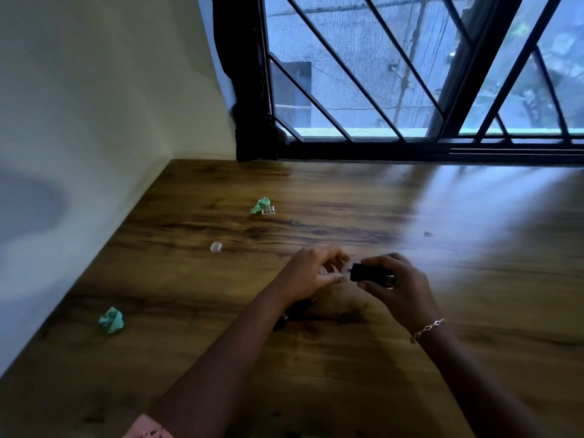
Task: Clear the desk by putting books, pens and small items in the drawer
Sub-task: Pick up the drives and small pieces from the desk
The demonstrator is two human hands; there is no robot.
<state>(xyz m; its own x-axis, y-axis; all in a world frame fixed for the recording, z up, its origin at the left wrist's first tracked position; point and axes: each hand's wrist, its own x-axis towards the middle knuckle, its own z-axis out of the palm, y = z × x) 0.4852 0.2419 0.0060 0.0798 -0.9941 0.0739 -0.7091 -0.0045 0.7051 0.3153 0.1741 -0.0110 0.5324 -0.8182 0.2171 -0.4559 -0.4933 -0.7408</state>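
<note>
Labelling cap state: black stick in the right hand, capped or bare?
Bare: black stick shows its plug end seemingly uncovered, facing the left hand.

My desk (pixel 410 358) is wood, smooth and shiny where light hits. The green ball (pixel 111 320) and the green scrap (pixel 260 204) are crumpled paper. The little cap (pixel 216 247) is clear plastic. The black thing (pixel 363 272) in my right hand (pixel 401 286) looks like plastic. My bracelet (pixel 428 327) is shiny metal.

You face a wood-grain desk (pixel 474 254) set into a corner. A plain pale wall (pixel 94 105) bounds its left edge. Behind it stands a black-framed window (pixel 395 90) with diagonal bars (pixel 341 64). Daylight reflects off the desk's right half.
</note>
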